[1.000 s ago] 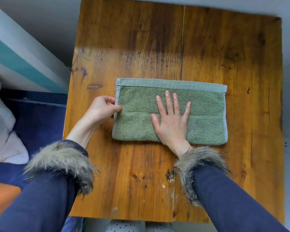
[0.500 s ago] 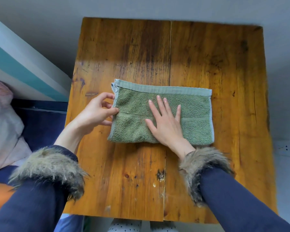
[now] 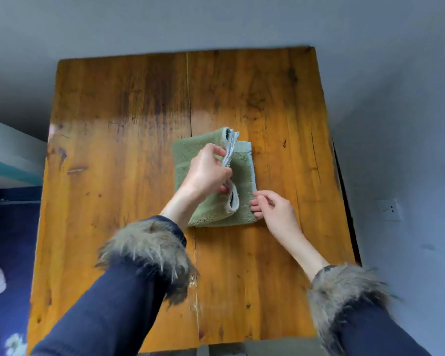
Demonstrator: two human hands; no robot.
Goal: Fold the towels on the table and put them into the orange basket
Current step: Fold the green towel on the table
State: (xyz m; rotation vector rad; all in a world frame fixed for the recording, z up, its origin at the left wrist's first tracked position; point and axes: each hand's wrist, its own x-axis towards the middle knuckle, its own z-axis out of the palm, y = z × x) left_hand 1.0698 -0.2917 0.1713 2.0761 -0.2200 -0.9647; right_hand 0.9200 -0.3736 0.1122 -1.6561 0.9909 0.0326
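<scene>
Your left hand (image 3: 208, 173) pinches the green towel's (image 3: 188, 155) lifted edge mid-desk (image 3: 113, 176) — flap held partway over toward the right. Right hand (image 3: 274, 208), loosely curled, holds nothing and touches the towel's right edge — fold line runs front-to-back.

Left hand (image 3: 208, 173) pinched, right hand (image 3: 275, 209) seemingly loose

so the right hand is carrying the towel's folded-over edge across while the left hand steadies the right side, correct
Not quite, the hands are swapped. In the head view the left hand pinches the green towel's folded-over edge and carries it across, while the right hand steadies the right side.
</scene>
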